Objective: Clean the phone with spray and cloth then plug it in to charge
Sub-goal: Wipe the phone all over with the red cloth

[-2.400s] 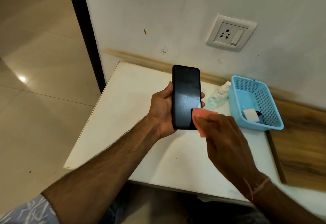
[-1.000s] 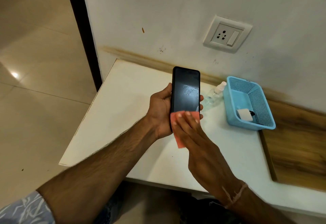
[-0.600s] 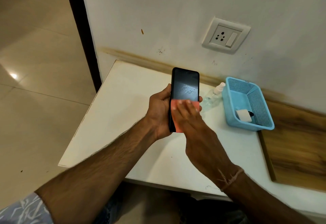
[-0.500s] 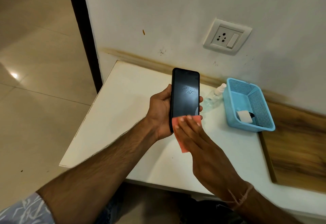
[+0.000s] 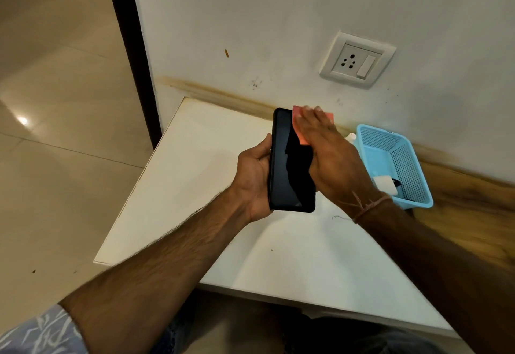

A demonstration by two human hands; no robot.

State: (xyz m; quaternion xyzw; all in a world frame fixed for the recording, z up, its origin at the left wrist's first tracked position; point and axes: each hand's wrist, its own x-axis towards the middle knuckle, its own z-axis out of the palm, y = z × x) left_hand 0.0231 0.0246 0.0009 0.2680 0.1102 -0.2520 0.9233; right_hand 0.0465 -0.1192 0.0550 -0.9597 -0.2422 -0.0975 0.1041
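A smooth white wall (image 5: 278,19), scuffed and stained along its foot, backs a flat white table (image 5: 195,186) with a wood-grain top (image 5: 473,214) adjoining on the right. A perforated pale-blue plastic basket (image 5: 407,164) sits on the table near the wall, holding a small white rounded block (image 5: 385,183). Above it, a white rectangular socket (image 5: 357,60) is set into the wall. The left hand (image 5: 255,178) grips a slim glossy black phone (image 5: 287,170) upright above the table, fingers wrapped round its edges. The right hand (image 5: 331,153) lies flat, fingers extended, pressing a thin pink cloth (image 5: 302,133) against the screen's upper part. A white bottle cap (image 5: 351,137) peeks out just left of the basket.
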